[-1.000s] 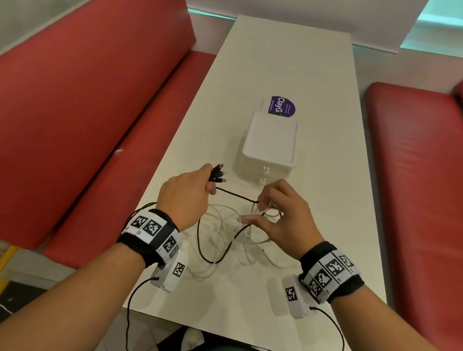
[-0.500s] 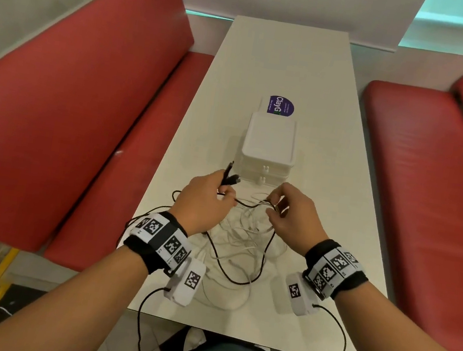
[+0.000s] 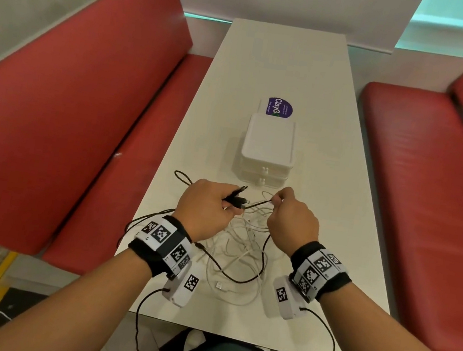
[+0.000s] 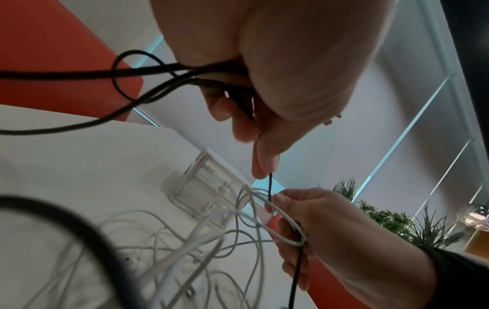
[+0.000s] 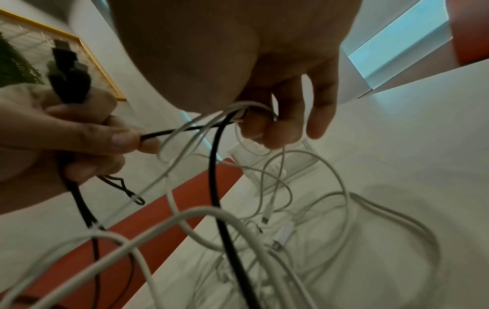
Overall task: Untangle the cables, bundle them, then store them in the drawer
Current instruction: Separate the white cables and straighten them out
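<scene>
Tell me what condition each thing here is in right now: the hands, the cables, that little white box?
left hand: grips the black cable's plug ends
right hand: pinches black cable and a white loop
black cable: partly lifted, stretched between the hands, rest looped on table
white cables: tangled heap on table
drawer box: both drawers closed
table: holds everything

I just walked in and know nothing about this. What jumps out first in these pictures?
Two hands, left and right, hold a black cable stretched between them above a loose tangle of white cables on a long white table. Just beyond them stands a small white drawer box, shut. Red benches line both sides.
</scene>
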A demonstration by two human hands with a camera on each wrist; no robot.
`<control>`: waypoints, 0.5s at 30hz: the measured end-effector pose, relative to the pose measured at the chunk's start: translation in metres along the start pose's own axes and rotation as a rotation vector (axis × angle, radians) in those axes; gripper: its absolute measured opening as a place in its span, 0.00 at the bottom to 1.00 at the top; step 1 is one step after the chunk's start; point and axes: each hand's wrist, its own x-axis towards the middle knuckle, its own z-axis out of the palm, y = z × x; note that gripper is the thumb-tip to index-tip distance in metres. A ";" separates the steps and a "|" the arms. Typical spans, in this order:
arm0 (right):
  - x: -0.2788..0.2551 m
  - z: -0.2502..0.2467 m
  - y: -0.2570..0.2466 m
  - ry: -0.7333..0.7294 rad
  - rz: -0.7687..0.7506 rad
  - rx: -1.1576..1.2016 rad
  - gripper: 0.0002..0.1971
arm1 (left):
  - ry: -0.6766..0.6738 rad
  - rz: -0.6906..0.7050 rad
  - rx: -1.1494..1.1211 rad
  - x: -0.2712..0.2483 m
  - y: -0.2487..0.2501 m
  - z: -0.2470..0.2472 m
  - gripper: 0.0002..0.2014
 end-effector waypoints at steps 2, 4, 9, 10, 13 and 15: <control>-0.002 0.000 -0.003 -0.019 0.023 -0.016 0.06 | -0.007 -0.021 0.032 0.002 -0.001 0.002 0.07; 0.002 -0.001 -0.001 -0.017 0.063 0.056 0.11 | -0.034 -0.061 0.085 0.002 -0.004 0.003 0.04; 0.026 -0.018 0.035 -0.020 0.225 0.300 0.11 | -0.002 -0.191 0.042 0.000 -0.020 -0.006 0.09; 0.027 -0.020 0.042 -0.080 0.228 0.204 0.11 | 0.027 -0.193 0.021 0.001 -0.024 -0.009 0.13; 0.024 -0.025 0.050 -0.215 0.212 -0.160 0.10 | 0.089 -0.165 -0.004 0.009 -0.026 -0.017 0.14; 0.021 -0.029 0.045 -0.139 0.153 -0.216 0.14 | 0.098 -0.149 -0.015 0.012 -0.023 -0.018 0.13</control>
